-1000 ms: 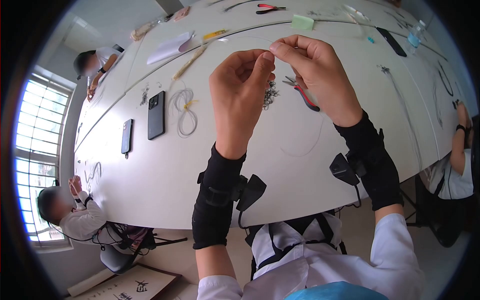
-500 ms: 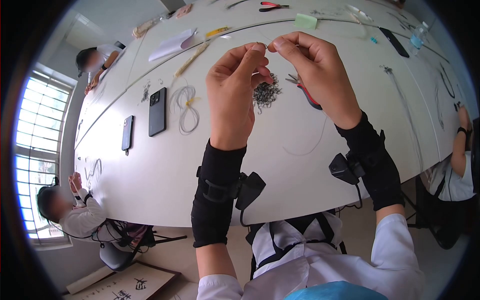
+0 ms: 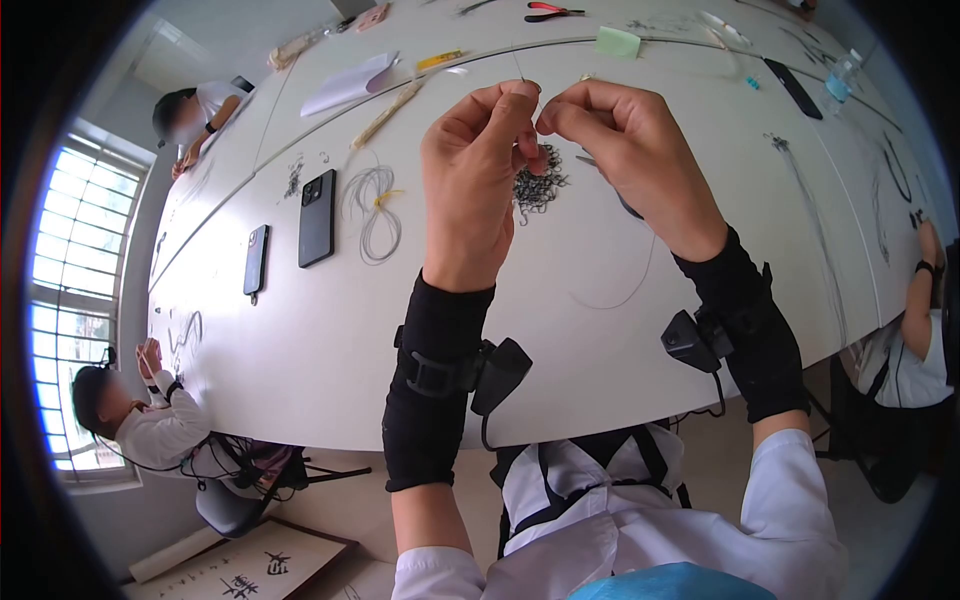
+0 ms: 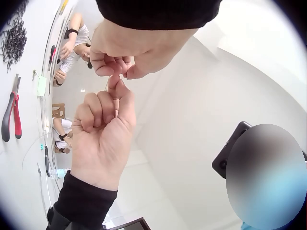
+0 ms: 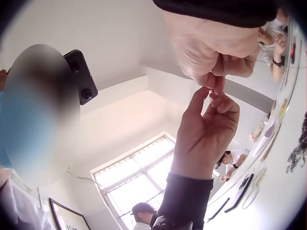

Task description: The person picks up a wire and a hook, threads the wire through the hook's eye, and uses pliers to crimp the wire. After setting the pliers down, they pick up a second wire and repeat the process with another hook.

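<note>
My left hand (image 3: 466, 190) pinches a tiny dark hook (image 3: 533, 86) between thumb and index finger, and a thin clear line (image 3: 517, 62) rises above those fingertips. Close beside it, my right hand (image 3: 645, 160) has its thumb and index finger pinched at the line; the exact hold is too small to tell. In the left wrist view the right hand (image 4: 103, 139) points up at the left hand (image 4: 139, 48), fingertips almost touching. Below the hands, a pile of dark hooks (image 3: 538, 185) lies on the table. Red-and-black pliers (image 4: 17, 112) are mostly hidden behind my right hand in the head view.
Left of the hands lie a coil of clear line (image 3: 380, 215), two phones (image 3: 317, 220) and a wooden stick (image 3: 388, 115). A green note (image 3: 618, 43), another pair of pliers (image 3: 553, 12) and a bottle (image 3: 843, 82) stand or lie farther back. Other people sit around the table (image 3: 330, 370).
My left fingertips have risen slightly and moved a little away from the right ones. The right hand has tilted and lowered slightly, covering more of the pliers. The hook now shows at the left fingertips.
</note>
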{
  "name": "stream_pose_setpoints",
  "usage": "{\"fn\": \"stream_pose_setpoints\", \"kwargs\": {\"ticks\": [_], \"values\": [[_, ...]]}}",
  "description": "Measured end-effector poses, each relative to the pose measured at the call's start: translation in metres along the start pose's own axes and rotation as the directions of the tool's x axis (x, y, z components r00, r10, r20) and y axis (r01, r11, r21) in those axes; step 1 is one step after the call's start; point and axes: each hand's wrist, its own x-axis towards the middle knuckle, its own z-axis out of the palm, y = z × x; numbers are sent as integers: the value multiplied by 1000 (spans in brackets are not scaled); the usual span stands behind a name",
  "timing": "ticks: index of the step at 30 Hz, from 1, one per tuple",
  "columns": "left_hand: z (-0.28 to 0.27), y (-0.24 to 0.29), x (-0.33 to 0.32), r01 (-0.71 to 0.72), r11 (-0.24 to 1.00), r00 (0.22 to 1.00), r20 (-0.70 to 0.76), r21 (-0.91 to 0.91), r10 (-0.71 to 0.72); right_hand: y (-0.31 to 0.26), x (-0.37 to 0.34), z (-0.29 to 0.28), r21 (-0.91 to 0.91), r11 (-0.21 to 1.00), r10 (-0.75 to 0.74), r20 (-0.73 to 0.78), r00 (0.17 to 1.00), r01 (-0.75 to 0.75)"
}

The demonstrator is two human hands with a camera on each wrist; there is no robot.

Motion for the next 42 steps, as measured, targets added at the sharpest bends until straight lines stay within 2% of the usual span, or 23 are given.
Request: {"fn": "stream_pose_setpoints", "kwargs": {"ticks": [8,11,14,15,17,19,22,31,34,37,40,42], "values": [[-7,8,2,-97,993,995,6,66,97,7,2,1,-19,998,-64,49,997,65],[-5,11,1,-108,988,994,-13,112,111,7,1,2,-39,998,-48,78,996,52],[-5,16,0,-129,967,991,-18,218,136,2,0,-3,-136,991,40,154,987,-19],[-5,18,-1,-135,951,989,-23,278,147,2,2,-5,-217,968,-107,85,991,123],[-3,20,-2,-162,894,983,-7,418,182,6,8,-12,-399,844,-396,-11,918,358],[-1,22,-3,-215,794,971,39,569,235,-4,10,-24,-382,857,-364,29,931,347],[1,23,-6,-235,761,970,99,604,221,-10,10,-26,-329,868,-368,82,926,373],[1,25,-8,-215,725,977,140,654,164,-8,9,-22,-306,875,-347,140,927,374],[0,29,-8,-188,745,981,160,641,110,-11,6,-22,-288,897,-298,164,940,335],[-5,27,-4,-240,783,968,198,574,152,-11,7,-24,-316,886,-303,163,939,341],[-5,27,-5,-187,827,979,174,531,110,-9,7,-26,-305,891,-295,174,940,336],[-4,29,-6,-147,844,981,186,515,58,-5,8,-24,-294,881,-341,147,929,370]]}}
